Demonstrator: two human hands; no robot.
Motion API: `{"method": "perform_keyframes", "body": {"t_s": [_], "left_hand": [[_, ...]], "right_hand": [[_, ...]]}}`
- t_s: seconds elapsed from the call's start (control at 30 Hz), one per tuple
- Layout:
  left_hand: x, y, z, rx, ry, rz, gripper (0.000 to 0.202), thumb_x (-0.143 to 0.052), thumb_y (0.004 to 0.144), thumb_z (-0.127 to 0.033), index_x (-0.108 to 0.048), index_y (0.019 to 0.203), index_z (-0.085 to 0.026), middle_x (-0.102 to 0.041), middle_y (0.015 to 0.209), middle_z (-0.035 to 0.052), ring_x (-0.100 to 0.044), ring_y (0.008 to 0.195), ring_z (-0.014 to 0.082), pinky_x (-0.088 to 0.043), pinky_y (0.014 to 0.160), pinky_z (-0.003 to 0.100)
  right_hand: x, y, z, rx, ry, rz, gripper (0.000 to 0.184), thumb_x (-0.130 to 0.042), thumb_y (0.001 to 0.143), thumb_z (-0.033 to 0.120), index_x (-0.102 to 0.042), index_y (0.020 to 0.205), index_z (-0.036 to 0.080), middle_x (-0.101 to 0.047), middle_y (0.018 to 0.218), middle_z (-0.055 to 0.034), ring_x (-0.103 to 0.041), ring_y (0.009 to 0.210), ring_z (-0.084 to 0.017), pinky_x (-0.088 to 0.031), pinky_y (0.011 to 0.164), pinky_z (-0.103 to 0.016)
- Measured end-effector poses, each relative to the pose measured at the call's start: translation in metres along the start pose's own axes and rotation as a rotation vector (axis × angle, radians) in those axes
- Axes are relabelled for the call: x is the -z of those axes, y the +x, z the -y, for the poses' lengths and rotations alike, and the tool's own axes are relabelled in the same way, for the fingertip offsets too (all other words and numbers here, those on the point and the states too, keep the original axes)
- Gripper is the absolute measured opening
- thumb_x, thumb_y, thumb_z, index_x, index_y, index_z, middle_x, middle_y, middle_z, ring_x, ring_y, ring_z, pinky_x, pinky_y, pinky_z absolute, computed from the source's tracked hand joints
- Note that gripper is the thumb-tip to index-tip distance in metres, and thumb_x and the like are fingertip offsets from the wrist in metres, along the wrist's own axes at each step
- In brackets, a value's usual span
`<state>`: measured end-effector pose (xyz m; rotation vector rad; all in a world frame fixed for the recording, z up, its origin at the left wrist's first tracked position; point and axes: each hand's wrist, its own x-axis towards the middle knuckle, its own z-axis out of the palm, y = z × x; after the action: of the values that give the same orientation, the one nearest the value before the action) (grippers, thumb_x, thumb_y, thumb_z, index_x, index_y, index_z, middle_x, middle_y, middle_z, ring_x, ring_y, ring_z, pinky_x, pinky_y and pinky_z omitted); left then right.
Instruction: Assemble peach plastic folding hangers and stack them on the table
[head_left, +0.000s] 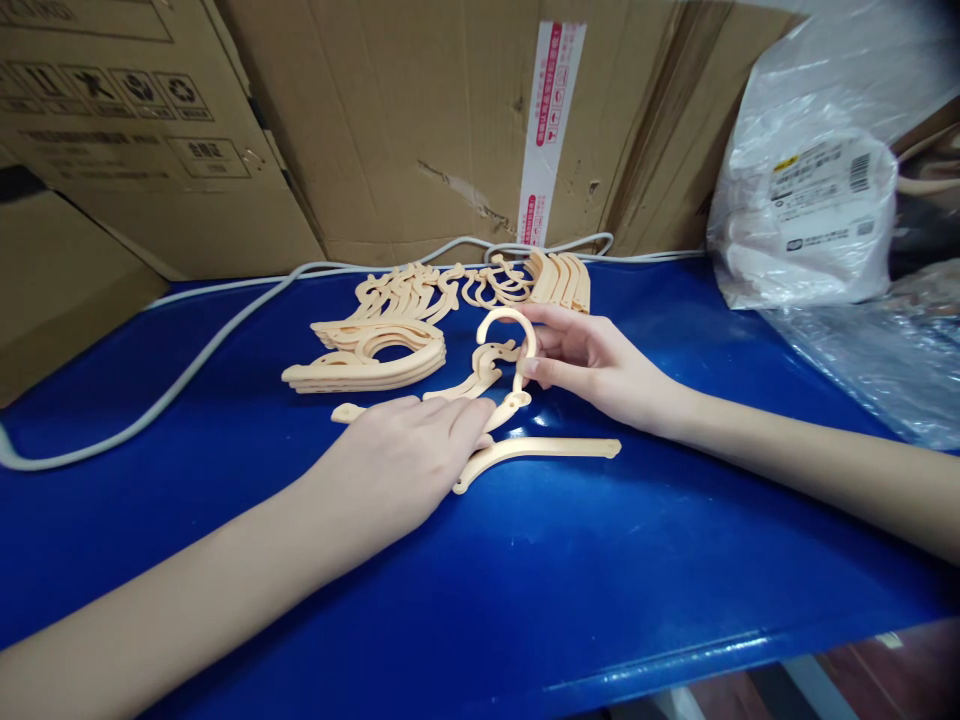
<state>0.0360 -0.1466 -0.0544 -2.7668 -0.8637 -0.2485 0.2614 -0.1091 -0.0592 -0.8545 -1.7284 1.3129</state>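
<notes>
Between the thumb and fingers of my right hand point(600, 365) is a cream plastic hanger hook point(531, 335), held upright with its curve at the top. The hook's lower end meets a cream hanger arm point(510, 408). Closed over that arm is my left hand point(412, 455), low on the table; its fingertips are partly hidden. An arm's end point(346, 412) pokes out left of this hand. Nearer to me, a loose curved hanger arm point(547, 447) lies by the left fingertips. More curved pieces point(484, 372) lie just behind both hands.
On the blue table point(525, 600), a stack of hanger parts point(367, 365) stands at the left, with rows of arms point(559, 280) and hooks point(495, 287) behind. A white cable point(247, 330) runs along the back. Cardboard boxes point(420, 120) form a wall; plastic-wrapped packages point(810, 200) sit at the right.
</notes>
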Motion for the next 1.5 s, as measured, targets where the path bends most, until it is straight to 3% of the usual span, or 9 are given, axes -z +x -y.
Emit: {"method": "perform_keyframes", "body": {"t_s": [0.27,0.53,0.63,0.73,0.9,1.07,1.17,1.37,1.5], "left_hand": [[0.0,-0.001,0.001,-0.03,0.064,-0.056,0.03,-0.034,0.104,-0.017,-0.063,0.099,-0.015,-0.072,0.083,0.006,-0.066,0.063,0.0198,-0.046,0.06,0.03],[0.002,-0.004,0.001,0.047,0.027,-0.092,0.032,-0.036,0.103,-0.02,-0.057,0.125,-0.01,-0.076,0.098,0.0108,-0.073,0.079,0.0225,-0.047,0.056,0.029],[0.008,-0.007,-0.001,0.164,-0.16,-0.018,0.035,-0.038,0.101,-0.023,-0.051,0.133,-0.017,-0.075,0.103,0.0073,-0.072,0.073,0.0211,-0.045,0.052,0.028],[0.013,-0.008,0.0,0.297,-0.495,0.038,0.025,-0.038,0.102,-0.026,-0.053,0.122,-0.022,-0.072,0.096,0.002,-0.068,0.069,0.0163,-0.046,0.055,0.025],[0.017,-0.003,0.005,0.466,-1.017,0.022,0.022,-0.047,0.1,-0.041,-0.056,0.101,-0.022,-0.063,0.08,-0.0016,-0.059,0.058,0.011,-0.046,0.045,0.018],[0.02,0.003,0.007,0.647,-1.35,0.049,0.028,-0.058,0.09,-0.047,-0.057,0.087,-0.019,-0.06,0.071,-0.0017,-0.057,0.051,0.0113,-0.05,0.036,0.019],[0.022,0.005,0.007,0.758,-1.492,0.069,0.027,-0.068,0.081,-0.042,-0.058,0.082,-0.017,-0.067,0.077,0.0012,-0.062,0.058,0.0136,-0.055,0.038,0.021],[0.027,0.006,0.01,0.897,-1.621,0.101,0.024,-0.075,0.079,-0.038,-0.067,0.078,-0.015,-0.069,0.067,0.0003,-0.066,0.058,0.0118,-0.058,0.048,0.019],[0.027,0.005,0.013,0.879,-1.636,0.059,0.023,-0.077,0.078,-0.038,-0.072,0.082,-0.015,-0.07,0.067,0.0009,-0.064,0.055,0.0106,-0.057,0.049,0.017]], "right_hand": [[-0.002,-0.001,0.001,-0.044,-0.012,-0.013,0.044,-0.064,0.086,0.016,-0.054,0.129,0.011,-0.065,0.074,0.0023,-0.057,0.063,-0.011,-0.05,0.065,-0.028],[-0.005,-0.004,0.007,-0.011,0.049,-0.013,0.041,-0.069,0.085,0.019,-0.048,0.121,0.019,-0.064,0.076,0.0044,-0.061,0.066,-0.011,-0.052,0.067,-0.027],[-0.008,-0.005,0.009,0.007,0.021,0.009,0.032,-0.069,0.086,0.02,-0.052,0.113,0.018,-0.064,0.082,0.0022,-0.064,0.076,-0.012,-0.052,0.075,-0.028],[-0.01,-0.006,0.013,0.057,-0.196,0.083,0.025,-0.071,0.087,0.031,-0.059,0.104,0.017,-0.064,0.083,0.0004,-0.061,0.074,-0.013,-0.049,0.071,-0.028],[-0.01,-0.012,0.021,0.369,-0.776,0.262,0.03,-0.071,0.088,0.042,-0.068,0.098,0.014,-0.063,0.087,-0.0035,-0.057,0.081,-0.015,-0.044,0.073,-0.028],[-0.011,-0.018,0.023,0.529,-1.08,0.338,0.023,-0.059,0.097,0.035,-0.072,0.096,0.016,-0.063,0.093,-0.0067,-0.054,0.081,-0.018,-0.04,0.074,-0.031],[-0.012,-0.018,0.022,0.53,-1.135,0.334,0.024,-0.05,0.101,0.027,-0.07,0.095,0.015,-0.063,0.092,-0.0062,-0.052,0.081,-0.018,-0.039,0.074,-0.031],[-0.011,-0.016,0.016,0.51,-1.12,0.308,0.023,-0.042,0.103,0.023,-0.06,0.093,0.013,-0.06,0.089,-0.0054,-0.049,0.078,-0.017,-0.037,0.074,-0.031],[-0.012,-0.016,0.013,0.534,-1.107,0.298,0.02,-0.04,0.102,0.02,-0.057,0.095,0.014,-0.059,0.086,-0.0043,-0.049,0.075,-0.017,-0.037,0.072,-0.03]]}}
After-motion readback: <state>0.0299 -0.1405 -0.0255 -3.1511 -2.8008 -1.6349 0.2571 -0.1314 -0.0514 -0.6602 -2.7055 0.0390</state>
